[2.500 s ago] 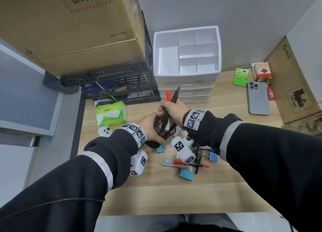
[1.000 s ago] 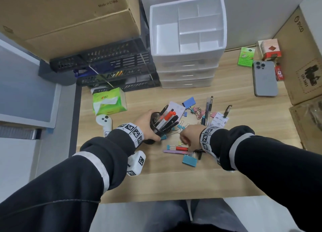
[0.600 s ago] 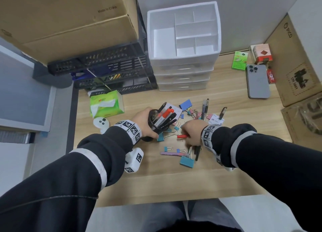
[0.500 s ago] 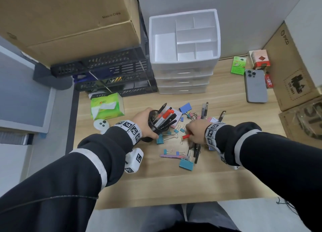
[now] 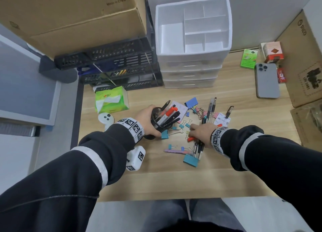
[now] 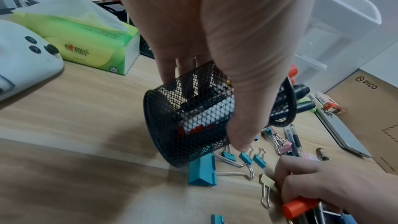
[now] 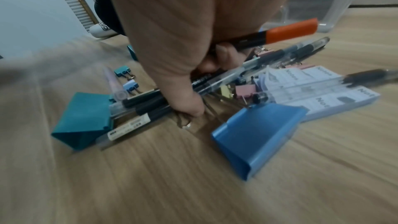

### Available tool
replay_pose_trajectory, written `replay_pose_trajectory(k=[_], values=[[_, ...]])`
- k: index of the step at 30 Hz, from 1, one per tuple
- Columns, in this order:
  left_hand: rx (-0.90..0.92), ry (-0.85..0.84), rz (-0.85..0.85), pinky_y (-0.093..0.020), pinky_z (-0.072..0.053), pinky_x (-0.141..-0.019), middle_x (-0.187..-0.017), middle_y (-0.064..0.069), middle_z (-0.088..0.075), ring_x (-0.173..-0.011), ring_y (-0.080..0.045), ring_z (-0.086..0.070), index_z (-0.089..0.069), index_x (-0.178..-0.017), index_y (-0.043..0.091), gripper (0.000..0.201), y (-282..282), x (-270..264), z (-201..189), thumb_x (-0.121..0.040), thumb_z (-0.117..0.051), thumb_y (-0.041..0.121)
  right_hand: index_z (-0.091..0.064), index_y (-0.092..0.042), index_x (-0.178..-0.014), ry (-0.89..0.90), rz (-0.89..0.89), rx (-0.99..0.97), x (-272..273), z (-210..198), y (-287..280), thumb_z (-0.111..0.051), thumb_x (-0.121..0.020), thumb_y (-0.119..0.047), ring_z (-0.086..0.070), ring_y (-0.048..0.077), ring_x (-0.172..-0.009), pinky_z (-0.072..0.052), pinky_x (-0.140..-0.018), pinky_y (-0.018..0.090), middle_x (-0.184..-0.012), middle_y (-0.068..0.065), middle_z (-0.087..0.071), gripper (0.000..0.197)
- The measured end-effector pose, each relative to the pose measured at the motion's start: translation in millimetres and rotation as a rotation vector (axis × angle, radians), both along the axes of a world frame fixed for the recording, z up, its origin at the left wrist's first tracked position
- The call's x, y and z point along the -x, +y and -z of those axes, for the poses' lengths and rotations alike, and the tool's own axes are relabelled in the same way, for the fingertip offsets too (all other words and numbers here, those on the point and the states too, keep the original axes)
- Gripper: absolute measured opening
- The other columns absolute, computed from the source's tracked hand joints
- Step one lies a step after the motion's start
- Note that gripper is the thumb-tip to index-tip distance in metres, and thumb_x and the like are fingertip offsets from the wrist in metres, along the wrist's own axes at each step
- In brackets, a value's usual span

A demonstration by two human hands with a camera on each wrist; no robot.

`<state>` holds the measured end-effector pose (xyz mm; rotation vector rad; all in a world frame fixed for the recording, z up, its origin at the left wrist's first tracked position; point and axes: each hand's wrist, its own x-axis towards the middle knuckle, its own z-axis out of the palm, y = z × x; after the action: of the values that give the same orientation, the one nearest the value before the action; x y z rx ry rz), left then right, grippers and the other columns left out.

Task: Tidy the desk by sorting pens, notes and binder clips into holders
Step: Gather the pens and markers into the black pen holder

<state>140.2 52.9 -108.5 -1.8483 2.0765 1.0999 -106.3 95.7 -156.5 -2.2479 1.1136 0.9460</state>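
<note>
My left hand [image 5: 147, 123] grips a black mesh pen cup [image 5: 161, 120] [image 6: 193, 122], tilted toward the right, with several pens [image 5: 169, 116] sticking out. My right hand [image 5: 200, 133] [image 7: 183, 67] lies over the pile to the right and holds a bundle of pens, among them a red-capped marker [image 5: 190, 138] [image 7: 286, 31] [image 6: 299, 206]. Loose teal binder clips [image 5: 190, 160] [image 6: 202, 171] [image 7: 84, 122], a big blue clip [image 7: 258, 134], pink clips and note pads [image 5: 222, 120] [image 7: 312, 89] lie around on the desk [image 5: 156, 183].
A white drawer organiser [image 5: 193, 26] with open compartments stands at the back. Left of it are black mesh trays [image 5: 118, 66], a green tissue pack [image 5: 111, 99] and a white controller [image 5: 105, 118]. A phone [image 5: 266, 80] and cardboard boxes [image 5: 305, 63] sit at the right.
My right hand left the cup, came down to the pile and gathered the red-capped marker with other pens. The left hand still holds the tilted cup.
</note>
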Motion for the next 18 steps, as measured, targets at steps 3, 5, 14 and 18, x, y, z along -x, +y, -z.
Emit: replay_pose_trajectory(k=[3,5,14,18], values=[[-0.005,-0.006,0.005,-0.034,-0.052,-0.097,-0.122,0.003,-0.065,-0.108,-0.018,-0.063,-0.045,-0.140,0.019,0.109,1,0,2,-0.046,-0.098,0.034,-0.057,-0.022,-0.129,0.001,-0.003,0.029,0,1,0,-0.073,-0.083,-0.016,-0.064,0.024,-0.094,-0.058,-0.078,0.039,-0.129,0.002,-0.047,0.050],[-0.007,-0.013,0.006,-0.035,-0.052,-0.097,-0.122,0.002,-0.064,-0.109,-0.018,-0.063,-0.044,-0.140,0.019,0.110,1,1,2,-0.046,-0.098,0.034,-0.060,-0.023,-0.127,-0.011,-0.017,0.052,1,1,-2,-0.073,-0.085,-0.020,-0.064,0.024,-0.094,-0.058,-0.079,0.039,-0.124,0.000,-0.052,0.044],[0.011,-0.016,0.018,-0.032,-0.051,-0.091,-0.117,0.003,-0.063,-0.104,-0.017,-0.061,-0.047,-0.134,0.018,0.099,-6,10,-6,-0.049,-0.096,0.033,-0.062,-0.022,-0.122,-0.001,-0.045,0.015,4,-2,-12,-0.064,-0.093,-0.028,-0.063,0.021,-0.098,-0.053,-0.079,0.033,-0.110,-0.001,-0.064,0.030],[-0.001,-0.016,0.010,-0.035,-0.053,-0.093,-0.116,0.003,-0.064,-0.103,-0.017,-0.062,-0.047,-0.133,0.018,0.099,-6,10,-8,-0.048,-0.096,0.033,-0.066,-0.023,-0.114,0.012,-0.071,0.018,3,-5,-14,-0.066,-0.091,-0.021,-0.063,0.019,-0.092,-0.054,-0.076,0.032,-0.105,-0.003,-0.062,0.023]])
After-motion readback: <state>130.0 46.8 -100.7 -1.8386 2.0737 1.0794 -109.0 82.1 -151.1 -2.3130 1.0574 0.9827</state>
